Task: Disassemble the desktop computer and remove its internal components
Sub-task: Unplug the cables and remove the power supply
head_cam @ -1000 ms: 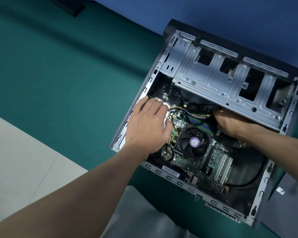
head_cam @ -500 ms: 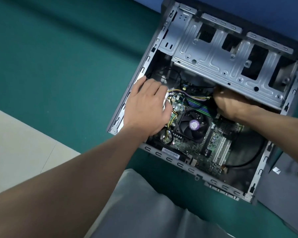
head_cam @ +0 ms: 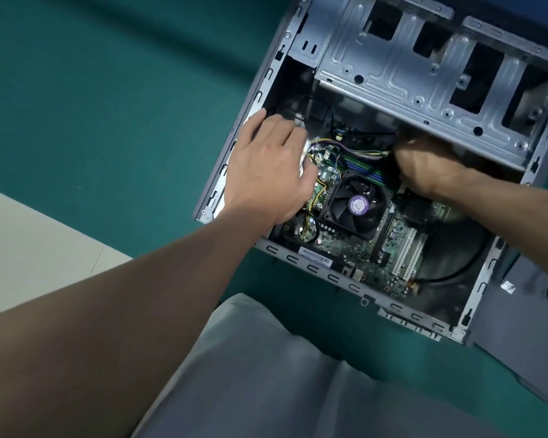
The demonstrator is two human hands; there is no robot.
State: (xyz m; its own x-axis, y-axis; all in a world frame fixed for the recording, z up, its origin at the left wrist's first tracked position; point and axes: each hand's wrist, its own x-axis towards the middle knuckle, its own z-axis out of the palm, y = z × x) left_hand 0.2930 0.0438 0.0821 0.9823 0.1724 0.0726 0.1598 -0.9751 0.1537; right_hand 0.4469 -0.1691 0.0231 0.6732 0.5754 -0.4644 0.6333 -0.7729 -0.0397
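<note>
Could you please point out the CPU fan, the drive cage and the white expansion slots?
CPU fan (head_cam: 358,205): head view, on its purple hub sticker.
drive cage (head_cam: 389,74): head view, on its flat plate.
white expansion slots (head_cam: 406,251): head view, mid-length of one slot.

I see soft, even room light, rather dim, with a cool cast. The metal drive cage (head_cam: 393,74) at one o'clock takes the brightest sheen, without hard glare. Beneath it the case (head_cam: 355,289) interior sinks into shadow, and the right hand (head_cam: 424,165) is half dark there. A broad soft shadow band crosses the green mat (head_cam: 108,137) from ten to twelve o'clock. The left forearm (head_cam: 108,311) at seven o'clock looks murky and slightly smeared. Fine detail is soft throughout, and straight lines bow slightly near the rim
</note>
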